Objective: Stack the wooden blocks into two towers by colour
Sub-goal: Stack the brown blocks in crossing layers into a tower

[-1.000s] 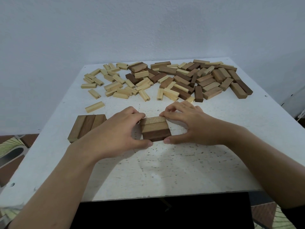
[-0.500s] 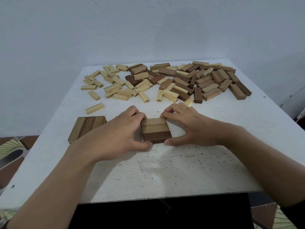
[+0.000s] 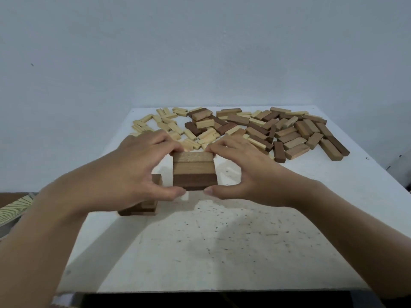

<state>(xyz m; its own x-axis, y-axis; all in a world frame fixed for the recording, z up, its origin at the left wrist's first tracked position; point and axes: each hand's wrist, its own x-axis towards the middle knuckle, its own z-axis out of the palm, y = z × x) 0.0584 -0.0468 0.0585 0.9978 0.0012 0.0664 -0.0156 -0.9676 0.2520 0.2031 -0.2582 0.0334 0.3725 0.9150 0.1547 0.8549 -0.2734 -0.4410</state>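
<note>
Three brown blocks pressed side by side form a flat layer (image 3: 194, 170), lifted above the white table (image 3: 222, 241). My left hand (image 3: 133, 172) grips its left end and my right hand (image 3: 242, 172) grips its right end, thumbs at the near edge. Beneath my left hand lies another layer of brown blocks (image 3: 144, 207) on the table, mostly hidden. Loose pale blocks (image 3: 164, 123) are scattered at the far left and brown blocks (image 3: 295, 132) at the far right.
A pale wall rises directly behind the table's far edge. A patterned floor (image 3: 13, 207) shows past the table's left side. Bare tabletop lies between the near edge and my hands.
Both hands have lifted the three-block layer off the table and carried it a little left, toward the layer lying on the table. The camera has tilted upward.
</note>
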